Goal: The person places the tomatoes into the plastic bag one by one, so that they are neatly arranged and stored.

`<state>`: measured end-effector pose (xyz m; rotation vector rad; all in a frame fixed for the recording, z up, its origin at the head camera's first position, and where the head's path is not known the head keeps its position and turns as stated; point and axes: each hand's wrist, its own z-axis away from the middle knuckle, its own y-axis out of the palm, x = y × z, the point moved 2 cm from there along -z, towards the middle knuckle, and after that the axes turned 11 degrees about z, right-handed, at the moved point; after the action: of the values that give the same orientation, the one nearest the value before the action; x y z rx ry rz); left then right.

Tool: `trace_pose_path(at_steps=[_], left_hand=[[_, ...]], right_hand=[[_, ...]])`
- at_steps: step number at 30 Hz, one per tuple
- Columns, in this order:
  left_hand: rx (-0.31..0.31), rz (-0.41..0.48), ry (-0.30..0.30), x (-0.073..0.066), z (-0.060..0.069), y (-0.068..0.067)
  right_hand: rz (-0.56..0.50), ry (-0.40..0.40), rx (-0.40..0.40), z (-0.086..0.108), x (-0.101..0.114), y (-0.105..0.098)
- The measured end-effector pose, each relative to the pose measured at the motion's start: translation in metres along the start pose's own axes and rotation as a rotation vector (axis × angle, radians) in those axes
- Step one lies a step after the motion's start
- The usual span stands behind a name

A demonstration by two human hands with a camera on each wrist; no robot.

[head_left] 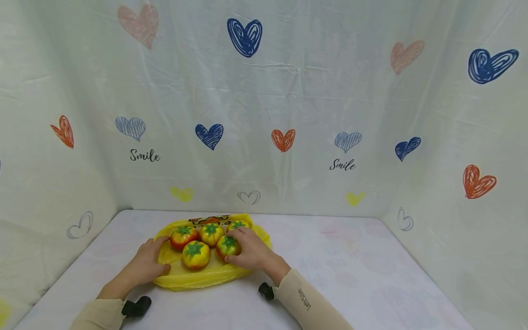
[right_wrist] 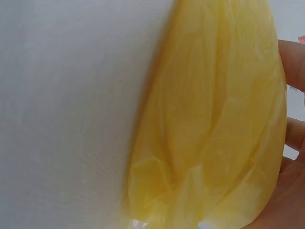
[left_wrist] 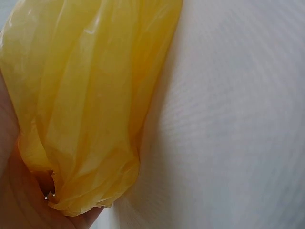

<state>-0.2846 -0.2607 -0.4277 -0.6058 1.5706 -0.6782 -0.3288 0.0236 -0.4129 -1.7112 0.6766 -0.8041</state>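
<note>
A yellow plastic bag [head_left: 194, 280] lies spread wide on the table, its crumpled sides standing up like a rim. Inside sit several yellow-and-red tomatoes [head_left: 196, 255] with green star-shaped tops, apparently artificial. My left hand [head_left: 144, 263] grips the bag's left edge, thumb in front and fingers farther back; in the left wrist view the yellow film [left_wrist: 90, 105] bunches against the palm. Over the bag's right edge reaches my right hand [head_left: 251, 250], thumb and fingers around the rightmost front tomato [head_left: 228, 246]. The right wrist view shows the bag's outer side [right_wrist: 209, 109] hiding much of that hand.
A white table [head_left: 350, 275] carries the bag. White curtains with printed hearts [head_left: 283, 140] enclose the back and both sides. Black wrist devices [head_left: 137, 307] sit at both beige sleeves [head_left: 309, 300], close to the tabletop.
</note>
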Motion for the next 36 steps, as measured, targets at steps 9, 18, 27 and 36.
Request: trace_pose_path(at_steps=[9, 18, 27, 36], left_hand=[[0.001, 0.0, 0.005, -0.0007, 0.0003, -0.0004], [0.002, 0.001, 0.005, -0.0007, 0.0014, -0.0004], [0.003, 0.004, -0.007, -0.0023, 0.0011, -0.0007], [0.001, 0.001, 0.003, -0.0027, 0.0012, -0.0013]], right_hand=[[-0.009, 0.009, 0.01, -0.001, -0.0022, 0.0014], [-0.016, 0.008, 0.016, -0.0013, -0.0032, 0.003], [-0.007, 0.012, 0.013, -0.0014, -0.0022, 0.0018], [-0.015, 0.034, 0.024, 0.0, -0.0015, -0.0006]])
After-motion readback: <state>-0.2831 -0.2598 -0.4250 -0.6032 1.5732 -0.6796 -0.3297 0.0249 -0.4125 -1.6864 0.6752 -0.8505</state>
